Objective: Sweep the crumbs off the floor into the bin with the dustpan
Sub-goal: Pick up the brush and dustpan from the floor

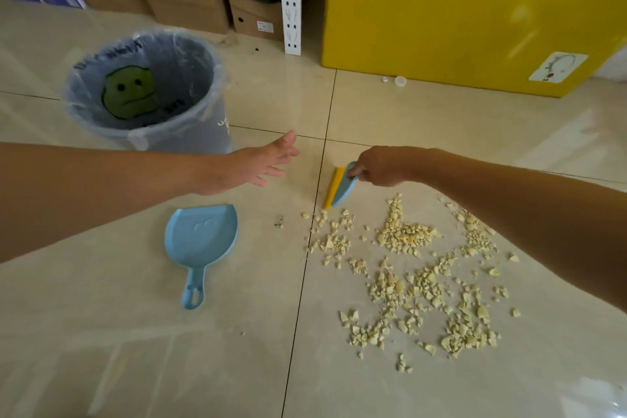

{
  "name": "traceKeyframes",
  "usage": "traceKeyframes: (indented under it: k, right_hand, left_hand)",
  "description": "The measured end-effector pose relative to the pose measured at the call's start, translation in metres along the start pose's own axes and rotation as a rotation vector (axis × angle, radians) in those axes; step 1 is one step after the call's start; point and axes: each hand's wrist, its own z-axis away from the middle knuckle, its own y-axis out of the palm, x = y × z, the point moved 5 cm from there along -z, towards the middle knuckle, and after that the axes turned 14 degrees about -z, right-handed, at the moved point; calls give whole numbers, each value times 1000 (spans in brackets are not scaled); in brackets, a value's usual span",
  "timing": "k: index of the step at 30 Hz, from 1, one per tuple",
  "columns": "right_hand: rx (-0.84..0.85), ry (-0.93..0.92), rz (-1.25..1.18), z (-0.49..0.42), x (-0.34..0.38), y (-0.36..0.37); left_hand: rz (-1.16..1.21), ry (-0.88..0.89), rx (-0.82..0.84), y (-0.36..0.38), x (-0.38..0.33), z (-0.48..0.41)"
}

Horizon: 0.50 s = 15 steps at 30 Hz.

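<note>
Basically just starting. The crumbs (417,282), pale yellow bits, lie scattered over the tiled floor (101,349) on the right side, none gathered into one heap and none in the dustpan (200,237). That blue pan lies flat on the floor w/ nobody holding it, handle toward the viewer, just left of the crumb patch and apart from it. The right hand (380,166) has its fingers curled round the handle of a small hand brush (341,185) (blue back, yellow edge), w/ the tip down at the far-left edge of the crumbs. The left hand (268,163) hangs above the floor btwn bin and brush, fingers straight and slightly apart, holding nothing. The bin (149,92), grey w/ a clear liner, stands beyond the pan; no crumbs visible inside, tho the bottom is hard to read.

Left to do, I'd judge: pretty much everything, i.e. gather the crumbs, brush them onto the pan, lift and tip into the bin, prob. more than one load.
</note>
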Motion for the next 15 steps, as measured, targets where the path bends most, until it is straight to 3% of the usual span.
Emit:
traceKeyframes:
  k: [4, 9, 12, 15]
  right_hand:
    - [62, 70, -52, 19, -15, -11]
    - [-44, -20, -154, 20, 0, -20]
    - [-89, -146, -132, 12, 31, -12]
    - [-142, -209, -89, 2, 56, -4]
  left_hand:
    - [-9, -1, 25, 9, -6, -12]
    - [-24, -23, 10, 12, -15, -13]
    - [-35, -129, -141, 8, -10, -6]
    - [-431, -305, -387, 12, 27, 17]
